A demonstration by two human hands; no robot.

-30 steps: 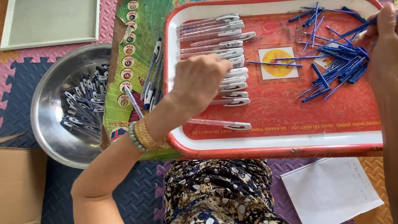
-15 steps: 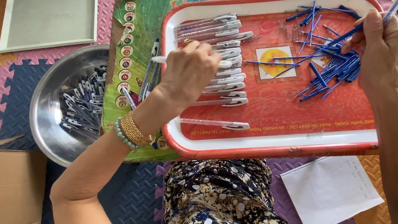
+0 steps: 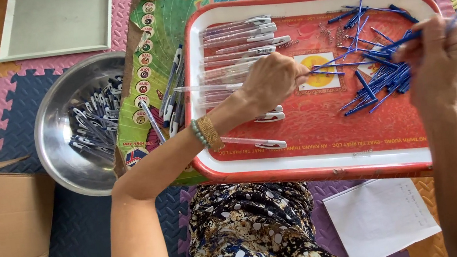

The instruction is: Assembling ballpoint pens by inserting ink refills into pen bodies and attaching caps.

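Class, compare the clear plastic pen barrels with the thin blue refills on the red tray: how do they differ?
The clear plastic pen barrels lie in a neat parallel row on the left; the thin blue refills sit in a jumbled heap on the right. Barrels are thicker and see-through; refills are slimmer and opaque. Both lie on the red tray.

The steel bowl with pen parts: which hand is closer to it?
Left. The left hand is over the tray's left half, nearer the steel bowl; the right hand is at the tray's far right.

We see bare forearms, no sleeves. On our left wrist, left of centre in the frame, sit a green beaded bracelet and a gold band side by side. Our right hand, at the upper right, shows no jewellery. At bottom centre, our dark garment carries white, tan and blue floral blotches.
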